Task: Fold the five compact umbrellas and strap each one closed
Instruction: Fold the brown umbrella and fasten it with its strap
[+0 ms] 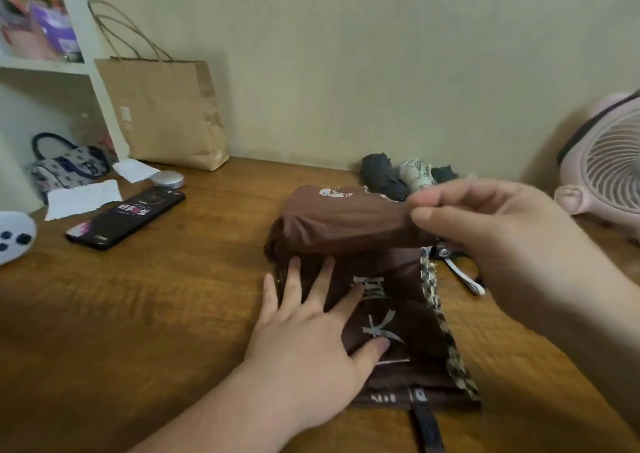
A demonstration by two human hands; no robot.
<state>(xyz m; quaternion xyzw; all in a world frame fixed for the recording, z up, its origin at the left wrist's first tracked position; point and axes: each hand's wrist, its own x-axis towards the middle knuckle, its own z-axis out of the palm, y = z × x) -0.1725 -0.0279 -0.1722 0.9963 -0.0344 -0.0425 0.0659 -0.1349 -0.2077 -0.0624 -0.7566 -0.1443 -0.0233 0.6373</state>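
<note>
A brown compact umbrella [346,224] with pale lettering and a checked trim lies partly folded on the wooden table [156,297]. My left hand [311,335] presses flat on its lower canopy, fingers spread. My right hand [485,231] pinches the upper fold of brown fabric between thumb and fingers and holds it raised. Its dark closing strap [427,425] points toward me at the near edge. The handle end with a white wrist loop [464,276] shows under my right hand. Three folded umbrellas, dark grey [381,175], cream patterned [417,174] and black [445,174], lie by the wall.
A brown paper bag [166,110] stands at the back left by a white shelf [45,66]. A black phone [128,219], a silver round tin [168,179], paper scraps [83,198], a patterned pouch [65,168] and a white controller [14,236] lie left. A pink fan [609,162] stands right.
</note>
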